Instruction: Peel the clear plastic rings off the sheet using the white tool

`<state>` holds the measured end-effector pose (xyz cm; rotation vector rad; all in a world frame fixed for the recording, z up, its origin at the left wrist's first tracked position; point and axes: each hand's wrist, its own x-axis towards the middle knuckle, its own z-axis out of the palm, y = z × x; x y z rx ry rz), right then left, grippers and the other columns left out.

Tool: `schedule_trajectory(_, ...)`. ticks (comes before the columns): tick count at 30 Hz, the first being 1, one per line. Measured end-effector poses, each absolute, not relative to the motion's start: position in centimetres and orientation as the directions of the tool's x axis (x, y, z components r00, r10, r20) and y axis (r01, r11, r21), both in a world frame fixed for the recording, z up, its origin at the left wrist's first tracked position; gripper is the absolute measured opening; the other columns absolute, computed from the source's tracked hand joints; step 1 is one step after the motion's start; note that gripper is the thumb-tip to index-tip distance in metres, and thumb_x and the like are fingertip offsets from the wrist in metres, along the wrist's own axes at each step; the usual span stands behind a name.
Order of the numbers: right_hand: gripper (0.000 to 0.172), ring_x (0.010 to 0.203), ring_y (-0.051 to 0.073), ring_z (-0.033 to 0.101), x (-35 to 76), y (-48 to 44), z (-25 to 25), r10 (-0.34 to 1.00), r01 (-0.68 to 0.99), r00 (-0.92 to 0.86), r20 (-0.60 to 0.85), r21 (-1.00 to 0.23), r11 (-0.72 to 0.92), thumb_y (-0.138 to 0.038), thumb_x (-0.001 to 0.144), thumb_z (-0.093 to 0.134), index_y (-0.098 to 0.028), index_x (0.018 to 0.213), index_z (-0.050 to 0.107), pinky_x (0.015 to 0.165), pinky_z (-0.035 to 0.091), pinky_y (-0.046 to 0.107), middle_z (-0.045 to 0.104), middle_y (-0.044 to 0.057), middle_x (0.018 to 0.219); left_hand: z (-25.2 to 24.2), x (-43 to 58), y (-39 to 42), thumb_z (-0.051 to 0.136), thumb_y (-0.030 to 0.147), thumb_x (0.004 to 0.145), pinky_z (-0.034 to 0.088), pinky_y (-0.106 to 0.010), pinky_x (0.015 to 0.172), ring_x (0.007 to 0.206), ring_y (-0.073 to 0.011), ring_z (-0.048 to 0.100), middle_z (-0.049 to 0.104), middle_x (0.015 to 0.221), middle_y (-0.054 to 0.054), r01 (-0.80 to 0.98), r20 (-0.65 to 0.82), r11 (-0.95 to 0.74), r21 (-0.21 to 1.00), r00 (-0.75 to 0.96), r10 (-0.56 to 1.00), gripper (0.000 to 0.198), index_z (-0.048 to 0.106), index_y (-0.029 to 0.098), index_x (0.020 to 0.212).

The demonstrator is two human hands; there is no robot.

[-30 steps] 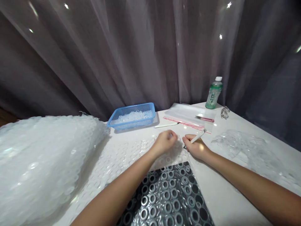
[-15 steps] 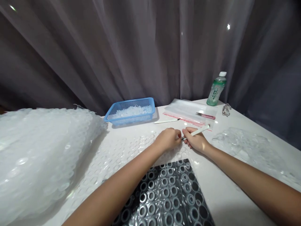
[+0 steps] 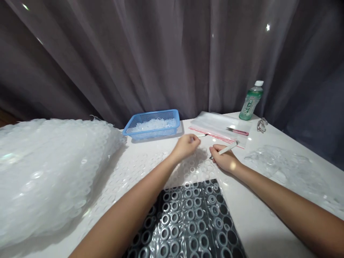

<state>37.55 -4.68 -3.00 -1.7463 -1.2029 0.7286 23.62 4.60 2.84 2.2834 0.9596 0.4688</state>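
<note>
Right hand: the right hand (image 3: pixel 225 161) sits low on the table (image 3: pixel 258 215), its fingers (image 3: pixel 216 148) wrapped shut around the white tool (image 3: pixel 225 148) in a pen grip.
Tool axis: the tool's long axis slants from upper right down to lower left, and its tip is at the far right part of the ring sheet (image 3: pixel 161 168), aimed toward the other hand.
Left hand: the left hand (image 3: pixel 188 144) hovers above the sheet, just left of the tool tip and apart from it. Its fingers curl in against the thumb, almost a fist, and it's too small to tell whether anything is pinched inside.
Nearer hand: the right is nearer, with its tip down at the sheet, while the left is lifted clear.
Sheet: it's clear and dotted with rings. It lies flat, its near end over the black mat (image 3: pixel 185 222).
Arms: both forearms reach forward and converge. The left wrist is raised and the right wrist is down.
Around: the blue basket (image 3: pixel 153 123) lies beyond the left hand. The zip bags (image 3: pixel 215 123) and the bottle (image 3: pixel 251 100) are beyond the right. A heap of sheets (image 3: pixel 48 168) is far left.
</note>
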Motion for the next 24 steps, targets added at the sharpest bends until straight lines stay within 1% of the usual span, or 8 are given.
schedule_trajectory(1, 0.033, 0.034, 0.010, 0.042, 37.6, -4.5, -3.0, 0.926, 0.363, 0.378, -0.021, -0.916, -0.169, -0.044, 0.079, 0.043, -0.020, 0.056, 0.044, 0.036, 0.031, 0.022, 0.049, -0.004, 0.043, 3.2, 23.4, 5.0, 0.045, 0.031, 0.078, 0.039, -0.023, 0.053, 0.050, -0.0122, 0.051, 0.054, 0.054, 0.001, 0.527, 0.070, -0.484, 0.699, 0.623, 0.779, 0.022, 0.059, 0.015, 0.074)
schedule_trajectory(2, 0.032, 0.032, 0.010, 0.041, 37.7, -4.3, -3.0, 0.917, 0.304, 0.396, -0.049, -0.935, -0.181, -0.045, 0.078, 0.044, -0.020, 0.057, 0.045, 0.034, 0.030, 0.021, 0.049, -0.004, 0.043, 3.5, 23.3, 5.3, 0.045, 0.035, 0.078, 0.038, -0.023, 0.052, 0.049, -0.0121, 0.050, 0.052, 0.052, 0.002, 0.538, 0.064, -0.462, 0.706, 0.601, 0.797, 0.025, 0.058, 0.015, 0.072)
schedule_trajectory(3, 0.031, 0.031, 0.009, 0.040, 37.7, -4.1, -2.9, 0.906, 0.251, 0.416, -0.072, -0.949, -0.191, -0.046, 0.077, 0.044, -0.020, 0.059, 0.045, 0.033, 0.030, 0.021, 0.050, -0.004, 0.043, 3.6, 23.2, 5.4, 0.046, 0.039, 0.078, 0.038, -0.023, 0.052, 0.050, -0.0126, 0.049, 0.050, 0.052, 0.002, 0.548, 0.075, -0.488, 0.680, 0.609, 0.789, 0.028, 0.057, 0.016, 0.068)
schedule_trajectory(5, 0.031, 0.030, 0.009, 0.040, 37.9, -3.6, -2.8, 0.884, 0.191, 0.461, -0.079, -0.964, -0.186, -0.047, 0.077, 0.044, -0.020, 0.062, 0.046, 0.030, 0.030, 0.020, 0.050, -0.004, 0.044, 3.4, 23.4, 5.3, 0.051, 0.041, 0.076, 0.039, -0.025, 0.058, 0.057, -0.0138, 0.051, 0.052, 0.059, -0.001, 0.555, 0.132, -0.615, 0.560, 0.673, 0.728, 0.030, 0.056, 0.015, 0.060)
schedule_trajectory(8, 0.032, 0.031, 0.008, 0.041, 38.0, -3.2, -2.9, 0.878, 0.212, 0.479, -0.016, -0.968, -0.133, -0.048, 0.077, 0.045, -0.020, 0.063, 0.046, 0.030, 0.030, 0.019, 0.050, -0.004, 0.044, 2.5, 24.1, 4.5, 0.053, 0.029, 0.073, 0.040, -0.026, 0.065, 0.066, -0.0153, 0.052, 0.055, 0.073, -0.005, 0.568, 0.170, -0.735, 0.369, 0.737, 0.654, 0.019, 0.059, 0.015, 0.063)
schedule_trajectory(11, 0.033, 0.033, 0.009, 0.043, 38.2, -3.2, -3.2, 0.900, 0.267, 0.434, 0.043, -0.960, -0.083, -0.048, 0.078, 0.046, -0.019, 0.061, 0.047, 0.032, 0.032, 0.020, 0.049, -0.004, 0.043, 1.4, 24.6, 4.0, 0.050, 0.022, 0.073, 0.040, -0.026, 0.064, 0.066, -0.0164, 0.052, 0.054, 0.071, -0.004, 0.546, 0.117, -0.786, 0.289, 0.795, 0.596, 0.012, 0.060, 0.015, 0.071)
schedule_trajectory(17, 0.036, 0.035, 0.010, 0.044, 38.3, -3.2, -3.5, 0.928, 0.335, 0.370, 0.045, -0.938, -0.088, -0.050, 0.081, 0.043, -0.020, 0.064, 0.050, 0.035, 0.034, 0.021, 0.051, -0.003, 0.046, 0.5, 24.3, 3.8, 0.049, 0.022, 0.076, 0.040, -0.024, 0.063, 0.068, -0.0162, 0.054, 0.055, 0.081, -0.004, 0.480, 0.106, -0.840, 0.252, 0.849, 0.517, 0.021, 0.058, 0.019, 0.096)
schedule_trajectory(24, 0.035, 0.040, 0.011, 0.046, 38.1, -3.1, -3.5, 0.929, 0.391, 0.365, 0.063, -0.916, -0.092, -0.047, 0.082, 0.041, -0.020, 0.061, 0.047, 0.041, 0.034, 0.023, 0.052, -0.003, 0.046, 0.9, 24.5, 3.8, 0.051, 0.026, 0.078, 0.043, -0.025, 0.067, 0.071, -0.0168, 0.058, 0.056, 0.081, -0.005, 0.492, 0.025, -0.844, 0.212, 0.861, 0.508, 0.020, 0.066, 0.021, 0.089)
